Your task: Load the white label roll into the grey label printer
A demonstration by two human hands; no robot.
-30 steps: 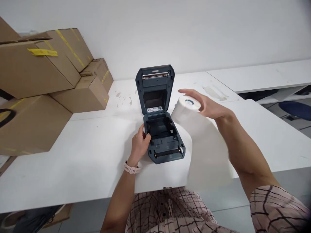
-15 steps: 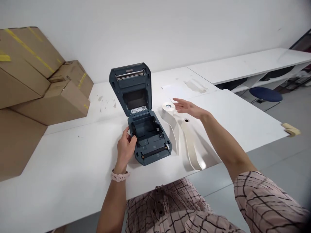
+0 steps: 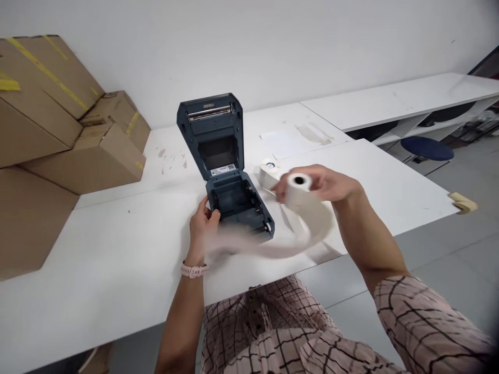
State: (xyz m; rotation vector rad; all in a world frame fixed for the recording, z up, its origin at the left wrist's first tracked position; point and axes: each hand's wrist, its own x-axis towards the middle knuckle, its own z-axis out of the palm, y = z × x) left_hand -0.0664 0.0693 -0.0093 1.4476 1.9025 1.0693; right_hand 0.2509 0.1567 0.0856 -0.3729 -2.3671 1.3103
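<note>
The small paper roll (image 3: 297, 195) is held above the tabletop (image 3: 128, 254), between the printer (image 3: 231, 193) and the tabletop's right end. Its axis stands nearly upright, the dark core opening facing up. The right hand (image 3: 329, 183) has its grip closed around it, though some fingers are hidden behind the paper. From the roll a loose strip (image 3: 278, 250) swings toward the near edge, then left across the printer's front; motion blur smears its end, and whether it touches the left hand (image 3: 203, 222) I cannot tell. The printer's long axis runs from the near edge toward the far edge, its lid raised at the far end; the strip covers most of its front end. The left grip pinches its left side wall, thumb on the rim. Beyond the right fingers, a larger roll (image 3: 268, 177) sits partly covered.
</note>
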